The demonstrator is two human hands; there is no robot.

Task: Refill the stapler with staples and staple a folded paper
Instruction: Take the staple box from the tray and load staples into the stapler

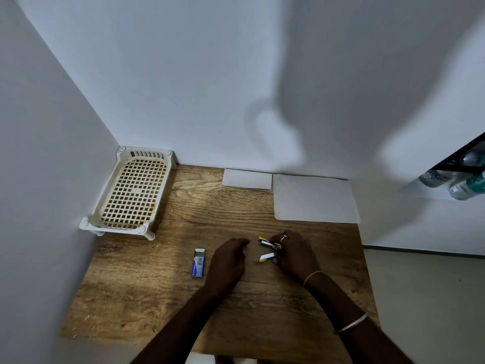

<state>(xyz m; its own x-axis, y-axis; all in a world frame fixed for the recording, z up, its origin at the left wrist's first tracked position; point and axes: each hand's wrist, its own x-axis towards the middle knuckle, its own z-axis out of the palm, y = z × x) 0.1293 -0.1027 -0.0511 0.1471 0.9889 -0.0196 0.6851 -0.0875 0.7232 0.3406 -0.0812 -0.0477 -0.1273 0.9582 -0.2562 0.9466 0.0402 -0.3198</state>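
Note:
My right hand (295,254) holds a small yellow-and-white stapler (269,249) swung open, its metal magazine pointing left and its white base hanging below. My left hand (229,261) hovers just left of the stapler with fingers curled; whether it pinches staples is too small to tell. A blue staple box (198,264) lies on the wooden table (157,285) to the left of that hand, its flap open. A folded white paper (247,179) rests at the back edge against the wall, and a larger white sheet (315,198) lies to its right.
A cream plastic lattice tray (131,193) sits in the back left corner against the walls. Plastic bottles (464,185) lie on a shelf at the far right. The floor (425,298) drops off past the table's right edge.

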